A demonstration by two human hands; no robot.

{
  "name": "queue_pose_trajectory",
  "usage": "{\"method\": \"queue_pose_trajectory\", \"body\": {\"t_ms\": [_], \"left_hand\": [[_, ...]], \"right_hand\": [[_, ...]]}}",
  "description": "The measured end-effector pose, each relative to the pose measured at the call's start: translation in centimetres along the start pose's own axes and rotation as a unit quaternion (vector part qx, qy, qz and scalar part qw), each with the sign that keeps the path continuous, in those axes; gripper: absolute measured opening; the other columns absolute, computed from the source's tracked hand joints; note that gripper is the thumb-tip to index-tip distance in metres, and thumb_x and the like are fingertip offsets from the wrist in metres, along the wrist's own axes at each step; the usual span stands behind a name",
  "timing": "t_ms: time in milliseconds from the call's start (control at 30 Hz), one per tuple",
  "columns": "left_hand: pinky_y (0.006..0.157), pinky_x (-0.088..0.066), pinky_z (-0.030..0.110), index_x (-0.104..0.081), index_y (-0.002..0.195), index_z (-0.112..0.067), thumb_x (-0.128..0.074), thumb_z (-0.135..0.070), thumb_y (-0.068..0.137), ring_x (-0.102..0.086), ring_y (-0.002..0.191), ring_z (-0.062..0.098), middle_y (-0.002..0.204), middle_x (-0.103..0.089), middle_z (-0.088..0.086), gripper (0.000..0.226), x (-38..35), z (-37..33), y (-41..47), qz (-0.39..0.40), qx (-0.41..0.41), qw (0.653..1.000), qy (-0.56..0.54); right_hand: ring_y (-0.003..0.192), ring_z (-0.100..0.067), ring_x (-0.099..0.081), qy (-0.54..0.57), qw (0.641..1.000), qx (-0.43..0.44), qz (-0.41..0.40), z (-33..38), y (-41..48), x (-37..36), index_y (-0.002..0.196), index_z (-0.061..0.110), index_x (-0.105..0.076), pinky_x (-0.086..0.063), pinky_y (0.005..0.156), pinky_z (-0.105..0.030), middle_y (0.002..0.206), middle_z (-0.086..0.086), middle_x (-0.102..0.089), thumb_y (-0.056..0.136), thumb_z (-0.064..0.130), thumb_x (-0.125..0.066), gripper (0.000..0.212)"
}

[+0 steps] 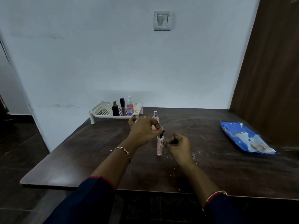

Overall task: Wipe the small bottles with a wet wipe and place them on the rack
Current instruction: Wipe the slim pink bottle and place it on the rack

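- The left hand (144, 130) is pinching the dark cap of the slim pink bottle (159, 148), fingertips narrowed from above.
- The bottle is standing upright on the table (80, 159), hanging below those fingertips.
- The right hand (177, 143) is curling its fingers tight, gripping the bottle's upper part just under the left fingertips; a whitish bit (162, 140) there is too small to identify.
- A second pink bottle (155, 116) is standing just beyond the left fingers.
- The rack (98, 110) is sitting farther beyond them, holding three bottles.
- The blue wipes pack (246, 138) is lying well apart, right of the right fingers.
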State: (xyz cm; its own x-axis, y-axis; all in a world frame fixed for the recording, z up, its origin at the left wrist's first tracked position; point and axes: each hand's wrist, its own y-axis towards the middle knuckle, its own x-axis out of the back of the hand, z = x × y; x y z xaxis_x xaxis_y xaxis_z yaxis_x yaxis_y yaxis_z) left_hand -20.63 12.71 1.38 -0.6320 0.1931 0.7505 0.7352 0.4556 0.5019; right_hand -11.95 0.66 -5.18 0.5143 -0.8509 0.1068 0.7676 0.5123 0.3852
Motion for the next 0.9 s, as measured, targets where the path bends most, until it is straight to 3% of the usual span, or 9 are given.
{"method": "queue_pose_trajectory", "body": {"t_ms": [100,167,300,500,600,767,900], "left_hand": [[0.094,-0.02,0.04,-0.067,0.07,-0.036,-0.067,-0.05,0.075,-0.052,0.093,0.0,0.085,-0.068,-0.02,0.015,0.7,0.1,0.2,0.016,-0.004,1.0,-0.005],[0.089,-0.019,0.037,-0.068,0.072,-0.036,-0.068,-0.047,0.076,-0.053,0.089,-0.002,0.083,-0.07,-0.019,0.012,1.2,0.3,0.2,0.034,-0.013,0.999,-0.016],[0.085,-0.016,0.033,-0.063,0.069,-0.039,-0.07,-0.042,0.077,-0.056,0.09,-0.002,0.083,-0.07,-0.018,0.011,2.0,0.6,0.3,0.06,-0.023,0.998,-0.026],[0.09,-0.017,0.036,-0.06,0.069,-0.04,-0.069,-0.044,0.078,-0.054,0.084,0.0,0.064,-0.058,-0.024,0.013,2.3,0.8,0.9,0.089,-0.03,0.995,0.013],[0.088,-0.016,0.036,-0.061,0.071,-0.039,-0.068,-0.043,0.079,-0.055,0.087,0.001,0.067,-0.06,-0.023,0.011,2.2,0.7,0.9,0.085,-0.04,0.995,0.016],[0.086,-0.014,0.034,-0.059,0.067,-0.041,-0.069,-0.042,0.078,-0.053,0.084,-0.003,0.064,-0.056,-0.028,0.015,2.4,1.1,0.7,0.084,-0.046,0.995,0.01],[0.087,-0.016,0.034,-0.063,0.074,-0.039,-0.067,-0.043,0.08,-0.055,0.085,-0.001,0.066,-0.057,-0.028,0.008,2.3,0.6,0.8,0.081,-0.053,0.995,0.028]], "right_hand": [[0.077,-0.026,-0.068,0.043,0.999,0.019,-0.011,1.1,0.8,-0.1,0.062,0.008,-0.058,-0.057,0.074,-0.038,0.077,-0.02,-0.069,0.072,-0.009,-0.073,0.025],[0.074,-0.018,-0.069,0.053,0.998,0.033,-0.01,1.6,1.0,-0.3,0.064,0.012,-0.061,-0.057,0.07,-0.03,0.073,-0.009,-0.071,0.072,-0.007,-0.074,0.025],[0.072,-0.017,-0.067,0.066,0.998,0.007,-0.021,0.4,0.1,-0.8,0.061,0.012,-0.057,-0.056,0.07,-0.032,0.072,-0.012,-0.069,0.072,-0.007,-0.074,0.028],[0.059,0.004,-0.062,0.05,0.998,0.023,-0.003,1.4,0.8,-0.6,0.059,0.017,-0.054,-0.05,0.058,-0.012,0.055,0.013,-0.065,0.072,-0.01,-0.073,0.035],[0.067,-0.003,-0.067,0.073,0.996,0.044,-0.017,2.4,1.6,-0.6,0.066,0.015,-0.06,-0.052,0.062,-0.015,0.067,0.007,-0.069,0.072,-0.004,-0.075,0.025],[0.055,0.001,-0.055,0.02,1.0,0.004,-0.005,-0.2,-0.2,-1.0,0.058,0.013,-0.052,-0.048,0.058,-0.017,0.054,0.01,-0.058,0.072,-0.006,-0.074,0.033],[0.067,-0.015,-0.064,-0.086,0.995,-0.018,0.047,-0.7,-0.5,-0.3,0.06,0.01,-0.061,-0.053,0.066,-0.03,0.072,-0.011,-0.07,0.07,-0.005,-0.076,0.024]]}}
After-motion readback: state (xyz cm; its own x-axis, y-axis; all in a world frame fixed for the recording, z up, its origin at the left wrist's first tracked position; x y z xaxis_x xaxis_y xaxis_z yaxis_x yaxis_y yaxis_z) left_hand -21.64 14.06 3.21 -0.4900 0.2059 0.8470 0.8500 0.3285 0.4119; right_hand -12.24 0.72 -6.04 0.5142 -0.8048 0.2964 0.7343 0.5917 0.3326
